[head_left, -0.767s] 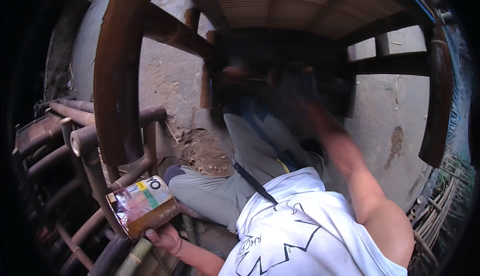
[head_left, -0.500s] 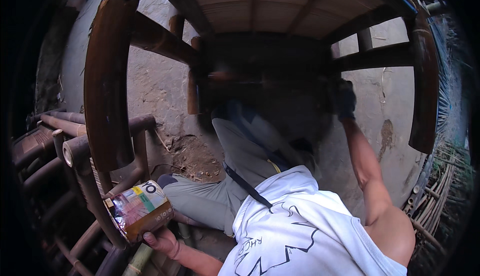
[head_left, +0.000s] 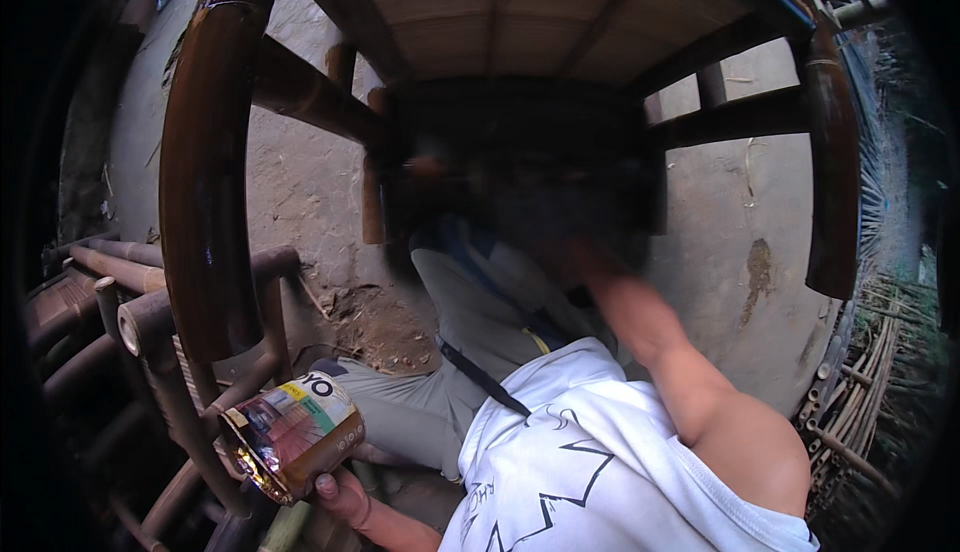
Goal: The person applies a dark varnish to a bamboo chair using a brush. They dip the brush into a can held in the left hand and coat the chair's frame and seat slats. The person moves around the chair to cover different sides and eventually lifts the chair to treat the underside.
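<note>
At the lower left, my left hand (head_left: 345, 500) grips a paint tin (head_left: 305, 437) with a coloured label, brown lower band and shiny, stained rim. The tin is tilted. Its contents do not show. My right arm (head_left: 660, 327) reaches forward beneath a dark-stained bamboo bench or table frame (head_left: 212, 182). There my right hand (head_left: 572, 242) is lost in shadow and smeared by motion, so its fingers and anything in them cannot be made out. Thick, glossy bamboo legs stand on either side, below a slatted panel (head_left: 540, 12).
Another piece of bamboo furniture (head_left: 140, 302) stands at the left, close to the tin. Bundled thin sticks (head_left: 850, 402) lie along the right edge. The floor (head_left: 730, 202) is bare and grey, with a crumbled earthy patch (head_left: 365, 327) ahead of my knee.
My right hand, gloved in dark cloth earlier, has swung left from beside the right-hand leg into the shadow under the frame. The paint tin has shifted slightly lower and to the right.
</note>
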Available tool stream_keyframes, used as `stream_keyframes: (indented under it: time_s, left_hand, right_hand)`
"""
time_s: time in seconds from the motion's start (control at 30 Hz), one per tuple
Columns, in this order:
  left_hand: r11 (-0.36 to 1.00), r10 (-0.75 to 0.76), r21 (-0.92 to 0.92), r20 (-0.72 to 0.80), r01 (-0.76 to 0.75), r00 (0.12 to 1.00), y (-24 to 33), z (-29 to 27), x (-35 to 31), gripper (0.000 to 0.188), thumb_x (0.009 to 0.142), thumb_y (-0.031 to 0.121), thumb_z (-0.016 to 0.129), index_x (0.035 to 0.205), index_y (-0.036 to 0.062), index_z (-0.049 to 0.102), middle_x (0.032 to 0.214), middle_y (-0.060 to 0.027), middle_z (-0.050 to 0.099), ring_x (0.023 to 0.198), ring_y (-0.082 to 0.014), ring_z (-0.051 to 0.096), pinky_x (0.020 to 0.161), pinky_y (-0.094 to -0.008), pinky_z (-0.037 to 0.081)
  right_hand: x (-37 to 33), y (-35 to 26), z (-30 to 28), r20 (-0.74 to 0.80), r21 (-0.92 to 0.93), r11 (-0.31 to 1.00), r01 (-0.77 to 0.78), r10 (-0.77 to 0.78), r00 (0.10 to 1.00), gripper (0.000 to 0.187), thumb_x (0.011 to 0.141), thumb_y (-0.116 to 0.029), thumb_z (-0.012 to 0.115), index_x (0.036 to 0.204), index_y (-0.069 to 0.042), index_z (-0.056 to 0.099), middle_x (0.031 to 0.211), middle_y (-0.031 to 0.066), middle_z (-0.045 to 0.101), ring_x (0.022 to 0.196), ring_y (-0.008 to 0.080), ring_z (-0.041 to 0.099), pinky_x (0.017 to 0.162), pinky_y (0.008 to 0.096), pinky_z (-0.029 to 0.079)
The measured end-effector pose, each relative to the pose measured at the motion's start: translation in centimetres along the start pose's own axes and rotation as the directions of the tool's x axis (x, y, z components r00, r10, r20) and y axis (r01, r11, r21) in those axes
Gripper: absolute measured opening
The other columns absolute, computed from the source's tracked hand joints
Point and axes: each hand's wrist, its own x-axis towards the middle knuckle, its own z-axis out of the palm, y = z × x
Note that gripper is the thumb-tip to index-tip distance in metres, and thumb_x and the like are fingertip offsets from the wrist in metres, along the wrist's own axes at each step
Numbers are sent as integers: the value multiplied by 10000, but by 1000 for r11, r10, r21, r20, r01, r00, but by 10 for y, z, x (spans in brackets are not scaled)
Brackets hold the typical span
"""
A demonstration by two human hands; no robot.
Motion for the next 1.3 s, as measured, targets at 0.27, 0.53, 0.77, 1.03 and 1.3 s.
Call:
stream_keyframes:
  time_s: [0.27,0.53,0.77,1.03,1.3]
  left_hand:
    - [988,-41,156,120,22,992,-13,30,5,911,755,484,792,1423,-1,408,1393,-112,472,1267,-253,469,1073,-419,365]
    - [889,-236,457,466,-3,853,-47,68,-7,988,787,528,742,1529,90,258,1531,-99,330,1393,-270,368,1166,-463,262]
    - [961,208,101,341,-256,917,-46,152,-11,1196,555,276,978,1471,5,259,1396,-173,437,1294,-310,487,1086,-425,421]
    - [935,283,114,334,-337,899,-35,180,-25,1171,590,415,934,1465,-26,292,1386,-243,438,1294,-403,459,1084,-482,400]
    - [934,283,105,363,-340,888,-34,182,-26,1145,600,424,912,1459,-29,305,1399,-246,442,1302,-423,455,1090,-513,386]
  right_hand:
    - [-78,147,-84,189,-328,839,-435,509,840,377,867,-356,676,1167,-130,699,1261,120,634,1110,243,640,875,378,529]
    - [-32,26,-35,-31,445,864,-234,276,961,286,860,-60,660,1146,-60,659,1198,76,653,1081,216,640,912,343,531]
    - [14,-122,-222,23,831,557,-5,-25,999,279,839,-69,755,1102,-5,685,1077,105,685,980,199,645,864,353,520]
    - [27,-154,-202,174,489,816,309,-438,882,336,776,-169,825,1087,-116,712,869,81,719,745,233,706,678,311,555]
    - [19,-146,-175,208,341,887,313,-396,895,354,771,-218,819,1106,-187,710,817,66,676,693,244,668,620,326,532]
